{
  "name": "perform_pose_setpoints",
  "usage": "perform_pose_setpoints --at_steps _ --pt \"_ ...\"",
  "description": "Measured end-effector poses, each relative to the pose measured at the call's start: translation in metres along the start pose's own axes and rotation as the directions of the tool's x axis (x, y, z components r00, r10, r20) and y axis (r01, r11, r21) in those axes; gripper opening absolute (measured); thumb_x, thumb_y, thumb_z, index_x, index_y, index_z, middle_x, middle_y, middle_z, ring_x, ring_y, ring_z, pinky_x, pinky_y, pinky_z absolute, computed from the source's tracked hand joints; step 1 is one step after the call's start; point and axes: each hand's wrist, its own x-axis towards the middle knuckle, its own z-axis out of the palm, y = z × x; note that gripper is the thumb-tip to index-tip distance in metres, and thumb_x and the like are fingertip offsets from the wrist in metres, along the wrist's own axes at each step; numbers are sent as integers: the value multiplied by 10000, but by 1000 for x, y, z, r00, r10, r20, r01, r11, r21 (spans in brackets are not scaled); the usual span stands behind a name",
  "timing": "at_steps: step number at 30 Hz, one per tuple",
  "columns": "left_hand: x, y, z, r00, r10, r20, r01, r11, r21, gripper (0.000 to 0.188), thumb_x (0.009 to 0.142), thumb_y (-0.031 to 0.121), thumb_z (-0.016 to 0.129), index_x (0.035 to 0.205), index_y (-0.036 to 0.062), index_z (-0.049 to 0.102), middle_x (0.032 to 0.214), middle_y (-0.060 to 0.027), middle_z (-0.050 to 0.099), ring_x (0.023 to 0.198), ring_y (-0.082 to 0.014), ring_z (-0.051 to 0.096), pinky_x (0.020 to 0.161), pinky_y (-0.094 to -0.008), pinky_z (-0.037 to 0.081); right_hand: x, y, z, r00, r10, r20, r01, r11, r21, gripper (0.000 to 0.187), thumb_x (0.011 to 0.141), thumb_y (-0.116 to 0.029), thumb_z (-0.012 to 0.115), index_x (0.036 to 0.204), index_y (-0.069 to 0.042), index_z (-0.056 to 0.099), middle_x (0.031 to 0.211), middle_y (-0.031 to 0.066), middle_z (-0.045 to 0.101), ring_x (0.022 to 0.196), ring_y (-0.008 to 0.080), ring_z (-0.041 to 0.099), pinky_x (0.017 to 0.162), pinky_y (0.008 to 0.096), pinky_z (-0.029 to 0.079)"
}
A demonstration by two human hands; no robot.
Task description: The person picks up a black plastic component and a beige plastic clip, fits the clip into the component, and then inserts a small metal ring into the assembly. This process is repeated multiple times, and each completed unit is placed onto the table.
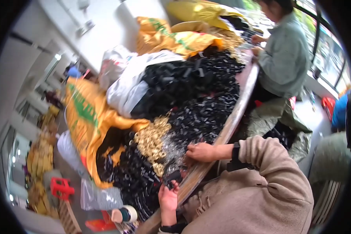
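My left hand [169,198] is raised at the table's near edge, its fingers closed round a small black part [172,178] whose exact kind I cannot make out. Just beyond and to the right, my right hand [201,152] reaches to a pile of small shiny metal pieces [174,150]. Its fingers are bent together, and what they hold, if anything, is hidden. Tan, ring-like pieces [152,136] lie heaped beside the metal ones. Loose black pieces [138,181] spread to the left of my left hand, and more black pieces [199,113] cover the table farther off.
The table's wooden edge [226,134] runs along my front. An orange woven sack [85,113] and a white sack [123,93] lie open on the far side. Another person [284,54] works at the far right. A round container [128,214] stands at lower left; a red stool [61,188] is beyond.
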Motion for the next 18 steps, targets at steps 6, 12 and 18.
perform_pose_setpoints --at_steps 6,12,18 --pt "3 -5 1 999 -33 0 33 999 26 331 807 208 546 1067 17 471 989 -163 535 874 -254 533 734 -356 464 -12 7 -5 1000 2 28 -5 996 92 191 702 -120 504 846 3 482 820 146 481 650 274 578 558 356 482" --pt "-1 1 2 998 -7 -58 9 1000 28 350 800 211 554 1076 16 463 1010 -159 522 878 -255 526 750 -365 457 -12 12 3 995 -84 -48 89 989 120 193 702 -128 497 854 -9 486 819 135 481 641 273 568 556 357 471" --pt "4 1 -4 996 -87 0 87 995 -49 316 811 156 529 1096 37 465 1030 -163 511 922 -272 510 816 -396 425 -20 17 5 977 -135 -166 181 936 303 235 706 -119 496 934 -83 537 776 90 522 693 248 545 591 344 460"
